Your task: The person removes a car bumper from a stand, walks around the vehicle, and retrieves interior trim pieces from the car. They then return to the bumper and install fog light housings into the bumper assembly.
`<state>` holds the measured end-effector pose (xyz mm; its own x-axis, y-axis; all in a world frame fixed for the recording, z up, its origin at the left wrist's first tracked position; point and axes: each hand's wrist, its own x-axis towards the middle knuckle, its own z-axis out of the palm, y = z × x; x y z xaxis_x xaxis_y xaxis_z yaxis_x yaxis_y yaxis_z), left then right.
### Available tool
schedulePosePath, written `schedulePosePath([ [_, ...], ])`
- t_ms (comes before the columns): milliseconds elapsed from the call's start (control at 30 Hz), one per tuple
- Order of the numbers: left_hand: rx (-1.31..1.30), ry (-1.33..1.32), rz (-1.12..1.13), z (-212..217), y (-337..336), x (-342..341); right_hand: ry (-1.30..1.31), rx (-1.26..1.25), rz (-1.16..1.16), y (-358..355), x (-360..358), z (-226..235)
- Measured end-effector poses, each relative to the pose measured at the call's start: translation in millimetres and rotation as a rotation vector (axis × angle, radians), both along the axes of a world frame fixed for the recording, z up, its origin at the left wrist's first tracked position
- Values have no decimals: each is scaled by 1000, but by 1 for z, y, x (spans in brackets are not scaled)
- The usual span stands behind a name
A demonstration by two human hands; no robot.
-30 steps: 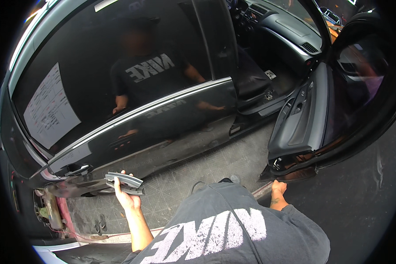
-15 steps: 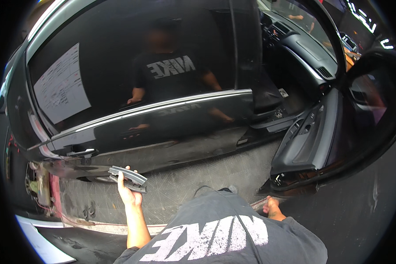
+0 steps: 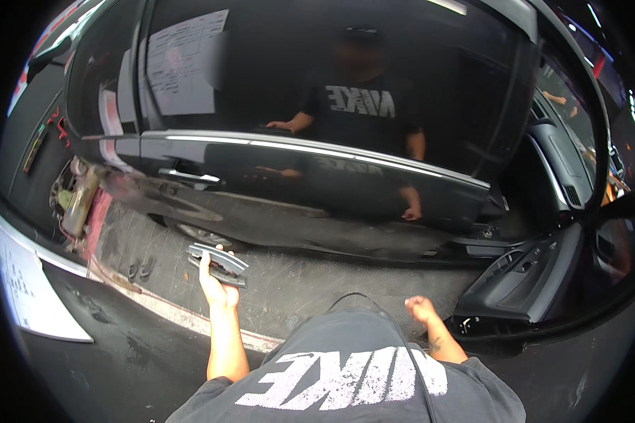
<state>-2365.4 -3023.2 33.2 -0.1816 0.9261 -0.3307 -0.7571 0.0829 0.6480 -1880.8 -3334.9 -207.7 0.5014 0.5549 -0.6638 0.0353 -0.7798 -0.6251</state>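
My left hand [image 3: 216, 287] is raised in front of me and grips a dark curved car door handle part [image 3: 217, 263] with pale edges. It hangs above the dark textured floor mat, just below the glossy black car door [image 3: 310, 190]. That door carries its own fitted handle [image 3: 188, 176] to the upper left of my hand. My right hand [image 3: 423, 309] hangs low at my side in a loose fist, holding nothing that I can see. My grey shirt fills the lower middle.
The black door's window reflects a person in a dark shirt. A front door stands swung out at the right, showing its grey inner panel [image 3: 525, 278] and the dashboard beyond. A white paper sheet [image 3: 25, 285] lies at the left, another is stuck on the window [image 3: 183, 60].
My view has swung left along the car, so the open front door slid toward the right rim. My left hand still holds the handle part at about the same height.
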Motion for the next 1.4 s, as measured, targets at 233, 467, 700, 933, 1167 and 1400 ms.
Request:
schedulePosePath([
  [233, 15, -9, 245, -8, 28, -116, -50, 294, 414, 170, -88, 123],
  [467, -85, 190, -75, -24, 68, -178, 373, 464, 688, 276, -274, 212],
  [700, -51, 230, -227, -10, 75, -179, 668, 477, 976, 379, -426, 234],
  [933, -125, 300, -49, -22, 135, -270, 769, 402, 1300, 513, -581, 196],
  [1167, -279, 290, 59, -8, 179, -422, 1489, -47, 1338, 641, -740, 182],
  [1400, -65, -62, 216, -19, 215, -559, 1588, -227, 1192, 732, -873, 157],
])
